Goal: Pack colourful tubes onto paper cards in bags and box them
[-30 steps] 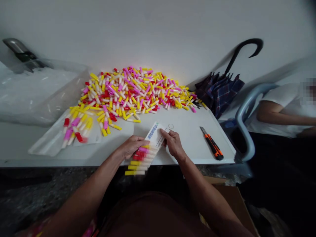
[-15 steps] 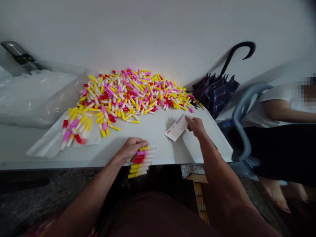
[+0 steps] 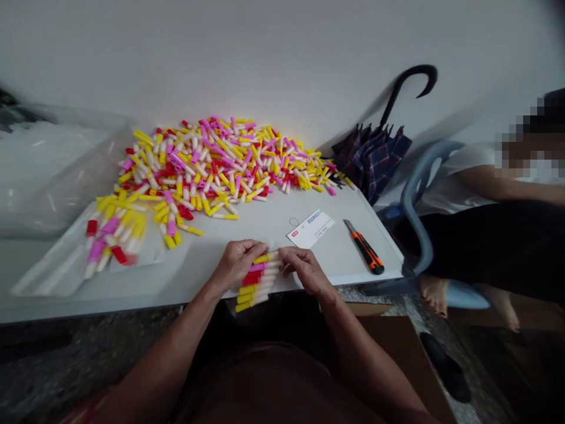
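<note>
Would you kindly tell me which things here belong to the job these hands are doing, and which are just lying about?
Belonging to the job: the left hand, the right hand, the row of capped plastic tubes between them, the heap of matching tubes, probably the printed card.
Lying about: the orange utility knife, the folded plaid umbrella.

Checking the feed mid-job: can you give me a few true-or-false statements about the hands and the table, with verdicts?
The left hand and right hand both touch a row of capped tubes. True.
The right hand holds the utility knife. False: it lies on the table.
A card with a string loop lies apart from both hands. True.
The plaid umbrella lies on the pile of tubes. False: it is beyond the pile's right end.
</note>
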Demonstrator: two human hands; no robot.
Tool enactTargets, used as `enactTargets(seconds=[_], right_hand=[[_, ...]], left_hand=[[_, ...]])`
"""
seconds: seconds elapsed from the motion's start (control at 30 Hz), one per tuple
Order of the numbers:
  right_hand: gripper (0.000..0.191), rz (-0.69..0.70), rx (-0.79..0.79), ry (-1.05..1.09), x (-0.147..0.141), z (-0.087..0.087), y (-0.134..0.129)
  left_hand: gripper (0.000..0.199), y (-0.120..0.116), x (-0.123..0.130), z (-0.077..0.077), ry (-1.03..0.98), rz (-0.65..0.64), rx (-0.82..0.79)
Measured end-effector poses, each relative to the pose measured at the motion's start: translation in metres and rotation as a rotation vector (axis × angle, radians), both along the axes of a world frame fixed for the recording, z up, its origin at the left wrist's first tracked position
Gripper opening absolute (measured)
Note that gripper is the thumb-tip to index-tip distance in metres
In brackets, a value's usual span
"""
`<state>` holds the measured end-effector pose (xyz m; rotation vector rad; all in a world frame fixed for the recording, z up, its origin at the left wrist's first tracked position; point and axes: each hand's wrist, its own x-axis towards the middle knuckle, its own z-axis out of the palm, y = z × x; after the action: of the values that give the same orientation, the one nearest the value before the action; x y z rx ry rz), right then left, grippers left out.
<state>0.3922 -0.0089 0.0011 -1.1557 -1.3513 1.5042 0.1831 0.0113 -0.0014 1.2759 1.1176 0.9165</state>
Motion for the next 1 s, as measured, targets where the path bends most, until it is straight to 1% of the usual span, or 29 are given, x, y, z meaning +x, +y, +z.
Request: enactTargets(seconds=[0.1, 0.2, 0.37, 0.53, 0.63, 0.77, 0.87, 0.97, 1.0], right_hand=[[0.032, -0.101, -0.044, 0.037, 0.002, -0.004, -0.006], [0.035, -0.122, -0.014, -0.030, 0.007, -0.002, -0.012], [0.038, -0.163, 0.059, -0.168, 0.015, 0.005, -0.021], [0.034, -0.186, 0.118, -0.167, 0.027, 0.018, -0.029], [0.030, -0.252, 0.180, -0.197, 0.044, 0.033, -0.040], [0.031, -0.391, 0.283, -0.342, 0.083, 0.061, -0.071], [0.031, -0.564, 0.308, -0.473, 0.120, 0.088, -0.107], [0.031, -0.775, 0.351, -0.633, 0.153, 0.117, -0.150], [0.031, -0.843, 0.363, -0.684, 0.163, 0.124, -0.164]], left_hand=[[0.038, -0.004, 0.005, -0.002, 0.044, -0.021, 0.089], [0.039, -0.006, 0.012, -0.004, 0.048, -0.012, 0.150], [0.038, -0.008, 0.022, -0.005, 0.022, -0.034, 0.162], [0.038, -0.009, 0.033, -0.002, -0.002, -0.094, 0.157], [0.040, -0.010, 0.046, 0.003, -0.035, -0.160, 0.109], [0.048, -0.013, 0.069, 0.010, -0.141, -0.273, -0.009], [0.053, -0.013, 0.084, 0.010, -0.148, -0.296, -0.056], [0.051, -0.010, 0.092, 0.003, -0.102, -0.280, -0.054], [0.051, -0.008, 0.094, 0.000, -0.089, -0.271, -0.057]])
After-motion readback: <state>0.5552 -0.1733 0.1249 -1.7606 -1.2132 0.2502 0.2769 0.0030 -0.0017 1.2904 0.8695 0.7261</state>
